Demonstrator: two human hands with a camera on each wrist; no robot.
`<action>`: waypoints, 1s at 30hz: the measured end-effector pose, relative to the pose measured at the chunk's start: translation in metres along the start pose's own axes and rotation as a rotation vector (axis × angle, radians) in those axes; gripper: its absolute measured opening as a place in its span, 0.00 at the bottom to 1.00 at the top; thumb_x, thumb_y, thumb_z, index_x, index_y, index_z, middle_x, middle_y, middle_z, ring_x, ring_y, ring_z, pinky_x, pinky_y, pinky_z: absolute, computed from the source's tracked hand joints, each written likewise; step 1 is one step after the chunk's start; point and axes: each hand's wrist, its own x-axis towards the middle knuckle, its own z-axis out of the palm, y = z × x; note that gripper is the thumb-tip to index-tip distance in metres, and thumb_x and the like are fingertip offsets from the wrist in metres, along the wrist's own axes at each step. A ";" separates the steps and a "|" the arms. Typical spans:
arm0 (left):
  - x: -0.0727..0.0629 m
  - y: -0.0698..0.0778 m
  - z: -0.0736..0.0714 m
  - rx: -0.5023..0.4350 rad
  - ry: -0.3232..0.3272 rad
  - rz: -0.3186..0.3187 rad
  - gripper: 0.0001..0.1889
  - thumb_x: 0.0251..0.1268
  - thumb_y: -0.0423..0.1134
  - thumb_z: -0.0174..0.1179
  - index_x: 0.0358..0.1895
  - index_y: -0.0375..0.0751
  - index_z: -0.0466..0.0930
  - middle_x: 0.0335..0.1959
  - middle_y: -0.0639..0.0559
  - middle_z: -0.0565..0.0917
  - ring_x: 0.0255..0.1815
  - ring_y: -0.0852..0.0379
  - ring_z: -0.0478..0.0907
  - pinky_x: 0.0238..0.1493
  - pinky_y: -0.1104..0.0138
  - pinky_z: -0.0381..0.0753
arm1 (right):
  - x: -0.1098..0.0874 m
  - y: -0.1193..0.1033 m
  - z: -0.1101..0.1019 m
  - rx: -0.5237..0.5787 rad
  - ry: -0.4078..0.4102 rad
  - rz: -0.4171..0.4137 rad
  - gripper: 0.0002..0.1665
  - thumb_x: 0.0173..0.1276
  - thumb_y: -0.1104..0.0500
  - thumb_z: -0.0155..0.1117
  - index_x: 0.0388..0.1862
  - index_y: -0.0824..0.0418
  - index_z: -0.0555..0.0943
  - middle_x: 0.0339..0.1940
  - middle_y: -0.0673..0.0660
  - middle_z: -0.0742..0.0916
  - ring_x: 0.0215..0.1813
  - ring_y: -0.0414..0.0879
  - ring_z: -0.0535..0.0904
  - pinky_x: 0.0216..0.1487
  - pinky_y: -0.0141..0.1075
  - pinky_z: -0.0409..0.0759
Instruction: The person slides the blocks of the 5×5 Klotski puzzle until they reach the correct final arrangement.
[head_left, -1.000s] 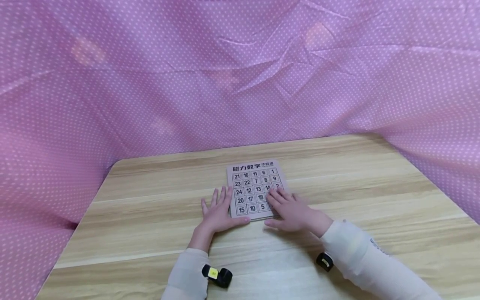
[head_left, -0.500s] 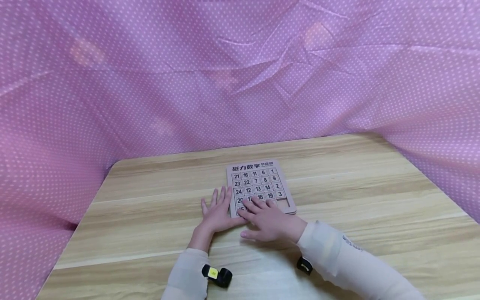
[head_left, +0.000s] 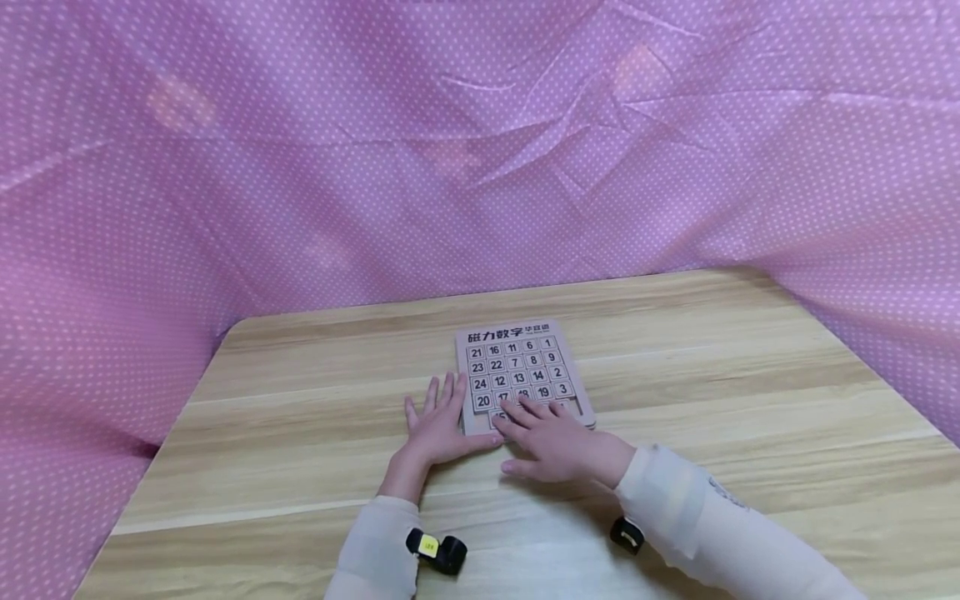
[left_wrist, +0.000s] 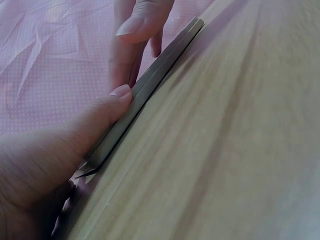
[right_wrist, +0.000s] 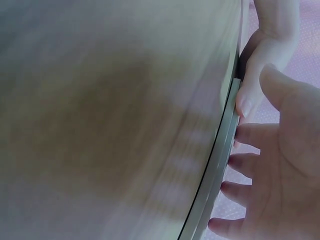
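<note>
A number sliding puzzle point(head_left: 519, 367) lies flat on the table, with black-numbered square tiles under a printed heading. The bottom row's tile 15 point(head_left: 498, 419) stands a space in from the left side, leaving a gap at the lower left corner. My left hand point(head_left: 437, 435) rests at that corner, fingers straight along the left edge and thumb against the near edge. In the left wrist view the left thumb point(left_wrist: 107, 107) touches the board's rim point(left_wrist: 150, 82). My right hand point(head_left: 558, 446) lies over the bottom row with straight, spread fingertips on the tiles, hiding most of that row.
The puzzle sits on a wood-grain table point(head_left: 300, 433). Behind and at both sides hangs a pink dotted cloth point(head_left: 480, 150). Each sleeve carries a black wrist camera, the left one point(head_left: 438, 550) and the right one point(head_left: 627, 535).
My right hand went left from the board's right side to the lower left, then slightly right. The bottom row slid right, so the gap passed from lower right to lower left. My left hand stayed.
</note>
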 end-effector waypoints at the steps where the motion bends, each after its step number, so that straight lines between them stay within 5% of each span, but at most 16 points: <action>1: 0.000 0.000 0.000 0.001 -0.002 -0.002 0.61 0.27 0.79 0.48 0.68 0.46 0.39 0.67 0.45 0.42 0.66 0.46 0.33 0.55 0.44 0.23 | -0.001 0.001 0.000 0.000 0.003 0.001 0.38 0.62 0.36 0.41 0.66 0.55 0.55 0.67 0.57 0.54 0.66 0.58 0.45 0.57 0.59 0.46; 18: -0.001 0.000 -0.002 -0.002 -0.016 -0.018 0.62 0.26 0.80 0.46 0.68 0.47 0.38 0.67 0.47 0.41 0.66 0.47 0.32 0.55 0.45 0.23 | -0.001 0.005 -0.004 0.010 0.002 0.023 0.39 0.61 0.34 0.39 0.66 0.55 0.57 0.67 0.58 0.56 0.65 0.58 0.46 0.57 0.58 0.46; 30: -0.002 -0.001 -0.003 0.019 -0.010 0.028 0.58 0.34 0.72 0.54 0.68 0.44 0.40 0.67 0.43 0.44 0.65 0.44 0.34 0.54 0.42 0.26 | 0.048 -0.003 -0.014 -0.014 0.040 0.105 0.42 0.60 0.32 0.38 0.67 0.56 0.53 0.67 0.57 0.55 0.66 0.57 0.45 0.58 0.57 0.47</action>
